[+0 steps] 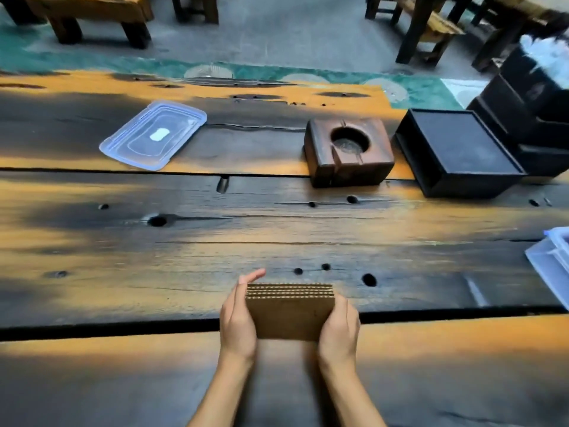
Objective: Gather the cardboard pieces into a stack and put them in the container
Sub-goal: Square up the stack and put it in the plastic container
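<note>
A stack of several brown corrugated cardboard pieces (289, 312) is held on edge just above the near part of the wooden table. My left hand (238, 318) presses its left side, fingers stretched forward. On the opposite side my right hand (338, 328) grips the stack. The clear plastic container (551, 263) shows only partly at the right edge of the view. Its clear lid (154, 134) lies flat at the far left of the table.
A square wooden ashtray (348, 151) sits at the far centre, beside a black box (455, 152) and dark stepped boxes (523, 97) at the far right. The table (184, 241) has holes and plank gaps. Wooden benches stand on the floor beyond.
</note>
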Available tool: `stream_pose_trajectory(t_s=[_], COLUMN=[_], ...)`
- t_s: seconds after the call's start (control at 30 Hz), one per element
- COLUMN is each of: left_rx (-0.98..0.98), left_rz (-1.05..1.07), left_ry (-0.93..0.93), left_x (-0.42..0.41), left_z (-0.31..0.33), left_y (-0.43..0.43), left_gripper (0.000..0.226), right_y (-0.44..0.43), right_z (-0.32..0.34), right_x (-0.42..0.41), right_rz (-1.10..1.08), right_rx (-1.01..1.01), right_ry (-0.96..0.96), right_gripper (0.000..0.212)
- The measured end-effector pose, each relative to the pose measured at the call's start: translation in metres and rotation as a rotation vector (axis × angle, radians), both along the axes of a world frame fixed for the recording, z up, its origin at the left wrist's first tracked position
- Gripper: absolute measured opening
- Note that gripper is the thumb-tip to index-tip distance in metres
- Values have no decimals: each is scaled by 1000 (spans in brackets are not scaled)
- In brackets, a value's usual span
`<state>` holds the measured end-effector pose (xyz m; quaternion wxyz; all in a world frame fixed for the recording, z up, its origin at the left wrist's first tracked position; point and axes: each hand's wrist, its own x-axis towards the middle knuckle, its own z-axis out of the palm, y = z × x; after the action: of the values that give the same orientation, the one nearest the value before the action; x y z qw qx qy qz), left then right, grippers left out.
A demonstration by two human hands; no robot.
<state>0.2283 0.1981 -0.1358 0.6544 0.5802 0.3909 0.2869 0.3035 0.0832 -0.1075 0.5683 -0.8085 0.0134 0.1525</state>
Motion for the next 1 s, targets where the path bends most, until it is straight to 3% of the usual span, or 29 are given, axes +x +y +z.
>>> stream_pose_trajectory(t_s=[0.07,0.17,0.27,0.37,0.53,0.67,0.8,0.9,1.0], left_rx=[-93,-230,-155,-169,-230,-110,-139,-190,-253], left_rz=[-37,-47,-185,-216,-307,-385,-381,-371,-373], left_ry=[132,460,675,642,318,225,172,169,158], left_x=[-18,-38,-48,-49,-49,-32,-9,12,31], left_z=[2,20,66,116,168,191,204,215,223], left_y=[-22,-67,-121,-168,-250,-317,-393,-447,-487], left_gripper=[38,50,54,66,82,43,37,41,39], right_y=[-26,-68,-115,-166,-247,-313,-402,-470,-518], right_z=[11,17,38,71,123,154,186,204,200], right_x=[-22,-47,-60,-61,-38,-17,-3,4,22], right_rz=[-31,-176,-301,-365,-384,-345,-238,-59,40], right_rx=[-39,-137,-192,-191,-119,-95,-131,-40,-92], right_ry=[88,290,428,493,381,289,231,85,-35], right_gripper=[59,56,49,55,44,49,64,49,26])
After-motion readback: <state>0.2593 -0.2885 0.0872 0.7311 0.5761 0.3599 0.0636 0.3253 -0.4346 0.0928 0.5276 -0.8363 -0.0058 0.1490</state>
